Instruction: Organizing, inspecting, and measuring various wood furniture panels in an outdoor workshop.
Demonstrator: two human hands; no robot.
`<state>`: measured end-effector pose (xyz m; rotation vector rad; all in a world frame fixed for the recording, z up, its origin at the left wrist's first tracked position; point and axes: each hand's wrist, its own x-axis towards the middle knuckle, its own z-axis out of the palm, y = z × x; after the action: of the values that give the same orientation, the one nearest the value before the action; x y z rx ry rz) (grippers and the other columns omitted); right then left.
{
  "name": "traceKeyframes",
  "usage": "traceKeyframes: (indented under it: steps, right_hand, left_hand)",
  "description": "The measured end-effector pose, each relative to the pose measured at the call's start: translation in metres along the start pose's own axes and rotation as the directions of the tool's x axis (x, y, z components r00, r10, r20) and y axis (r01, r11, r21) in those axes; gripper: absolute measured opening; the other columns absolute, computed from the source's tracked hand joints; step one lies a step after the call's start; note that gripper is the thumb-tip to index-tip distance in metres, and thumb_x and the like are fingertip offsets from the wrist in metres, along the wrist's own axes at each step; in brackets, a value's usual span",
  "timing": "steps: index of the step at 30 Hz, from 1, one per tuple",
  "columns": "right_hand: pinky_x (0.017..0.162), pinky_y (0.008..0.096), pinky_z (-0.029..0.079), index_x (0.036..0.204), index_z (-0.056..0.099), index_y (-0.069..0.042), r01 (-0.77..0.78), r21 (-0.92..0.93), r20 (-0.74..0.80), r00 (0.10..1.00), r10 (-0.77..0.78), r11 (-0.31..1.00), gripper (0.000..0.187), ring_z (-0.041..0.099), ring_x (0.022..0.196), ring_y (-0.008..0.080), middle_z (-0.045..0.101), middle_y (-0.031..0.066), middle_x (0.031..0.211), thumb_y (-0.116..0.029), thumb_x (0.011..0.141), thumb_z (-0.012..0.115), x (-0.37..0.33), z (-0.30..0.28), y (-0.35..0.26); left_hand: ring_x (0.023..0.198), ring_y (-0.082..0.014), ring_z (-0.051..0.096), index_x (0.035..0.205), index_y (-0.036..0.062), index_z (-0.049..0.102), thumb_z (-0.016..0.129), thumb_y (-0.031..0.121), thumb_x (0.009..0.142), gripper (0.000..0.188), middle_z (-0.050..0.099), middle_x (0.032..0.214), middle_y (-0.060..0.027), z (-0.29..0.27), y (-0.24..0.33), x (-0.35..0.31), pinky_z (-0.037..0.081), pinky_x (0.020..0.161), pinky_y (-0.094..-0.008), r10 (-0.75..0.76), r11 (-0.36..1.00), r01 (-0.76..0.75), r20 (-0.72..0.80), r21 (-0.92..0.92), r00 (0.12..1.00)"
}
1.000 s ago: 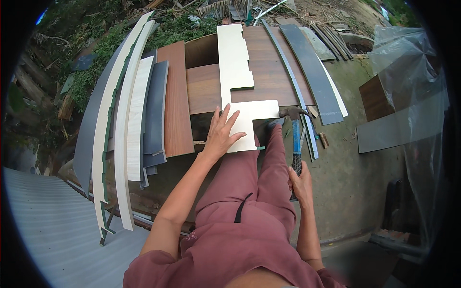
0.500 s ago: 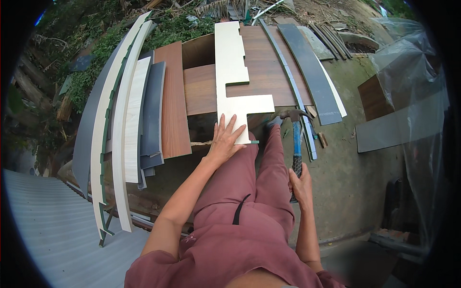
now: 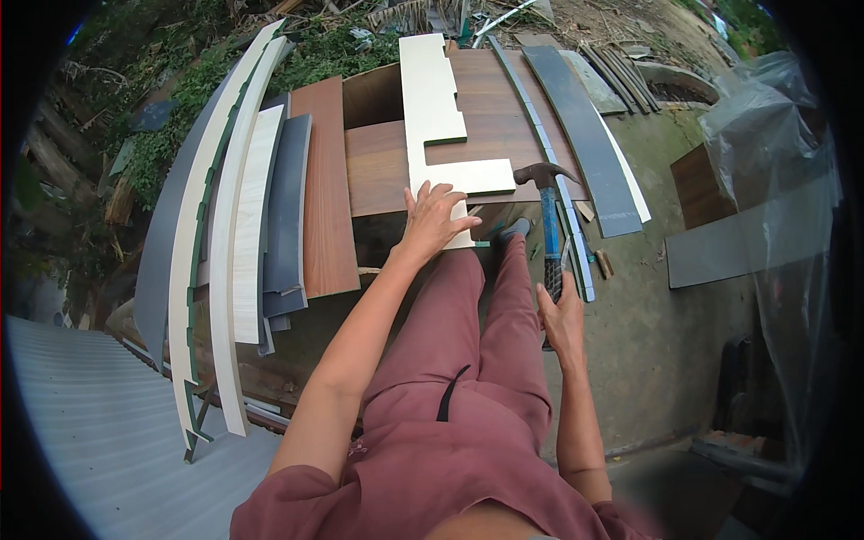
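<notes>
A cream notched board lies on top of brown wood-grain panels, its narrow near end pointing toward me. Over that near end is my left hand, its fingers bent across the top and the thumb at the right side. My right hand is wrapped round the black grip of a claw hammer with a blue shaft. The hammer stands head away from me, and its head is beside the board's right-hand arm. A thin pale strip shows next to my right fingers; I cannot make out what it is.
Long curved cream strips and grey boards lean at the left. A narrow grey strip and a dark grey board lie to the right. Clear plastic sheeting hangs at far right; corrugated roofing is lower left.
The notched board has shifted a little away from me, and my left hand has moved with it, its fingers more bent. My right hand has raised the hammer farther forward.
</notes>
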<state>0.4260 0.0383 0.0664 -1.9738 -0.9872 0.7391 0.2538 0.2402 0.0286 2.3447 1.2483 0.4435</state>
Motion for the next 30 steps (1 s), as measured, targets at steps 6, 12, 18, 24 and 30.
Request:
traceKeyframes:
  steps: [6, 12, 18, 24, 30]
  right_hand:
    - [0.057, 0.0401, 0.045, 0.108, 0.049, -0.002, 0.142, -0.119, -0.121, 0.98, -0.156, 0.983, 0.028, 0.058, 0.059, 0.0306, 0.057, 0.0157, 0.066, -0.019, 0.088, 0.059, 0.031, 0.019, -0.026]
    - [0.063, 0.0465, 0.043, 0.107, 0.047, -0.001, 0.136, -0.225, -0.008, 0.99, -0.141, 0.965, 0.028, 0.059, 0.07, 0.0419, 0.059, 0.0229, 0.074, -0.018, 0.088, 0.058, 0.056, 0.031, -0.004]
    - [0.061, 0.0457, 0.043, 0.106, 0.048, 0.001, 0.062, -0.113, 0.009, 0.998, -0.061, 0.992, 0.03, 0.058, 0.065, 0.0388, 0.059, 0.0212, 0.071, -0.022, 0.088, 0.058, 0.041, 0.03, 0.003]
    - [0.044, 0.0311, 0.042, 0.103, 0.048, -0.004, 0.194, -0.151, 0.12, 0.977, -0.177, 0.969, 0.024, 0.051, 0.046, 0.0143, 0.051, 0.0055, 0.055, -0.02, 0.088, 0.06, 0.031, 0.051, -0.01]
    - [0.065, 0.0459, 0.044, 0.108, 0.048, 0.0, 0.223, -0.066, 0.179, 0.961, -0.209, 0.972, 0.03, 0.06, 0.074, 0.0424, 0.061, 0.0235, 0.076, -0.019, 0.087, 0.059, 0.028, 0.078, -0.055]
  left_hand:
    - [0.128, -0.0393, 0.033, 0.121, 0.0104, 0.059, 0.067, 0.04, 0.079, 0.052, 0.049, 0.128, -0.015, 0.05, 0.001, 0.072, 0.014, 0.106, -0.0644, -0.042, 0.998, 0.027, -0.277, -0.058, 0.96]
    - [0.129, -0.0395, 0.032, 0.125, 0.0071, 0.054, 0.062, 0.038, 0.083, 0.052, 0.045, 0.131, -0.0172, 0.071, -0.004, 0.083, 0.012, 0.109, -0.0598, -0.05, 0.998, 0.039, -0.322, -0.041, 0.945]
    - [0.13, -0.0369, 0.032, 0.124, 0.0051, 0.054, 0.063, 0.028, 0.083, 0.048, 0.044, 0.132, -0.0161, 0.051, -0.013, 0.057, 0.018, 0.109, -0.0562, -0.029, 0.978, -0.069, -0.455, -0.197, 0.89]
    - [0.109, -0.0334, 0.045, 0.123, 0.0036, 0.053, 0.059, 0.018, 0.082, 0.044, 0.051, 0.111, -0.0169, 0.024, -0.056, 0.02, 0.036, 0.094, -0.0474, -0.33, 0.943, 0.304, -0.477, -0.132, 0.814]
    - [0.102, -0.0331, 0.051, 0.125, -0.0041, 0.047, 0.056, 0.014, 0.084, 0.046, 0.056, 0.103, -0.0167, 0.035, -0.072, 0.021, 0.038, 0.091, -0.0456, -0.345, 0.933, 0.225, -0.526, -0.28, 0.777]
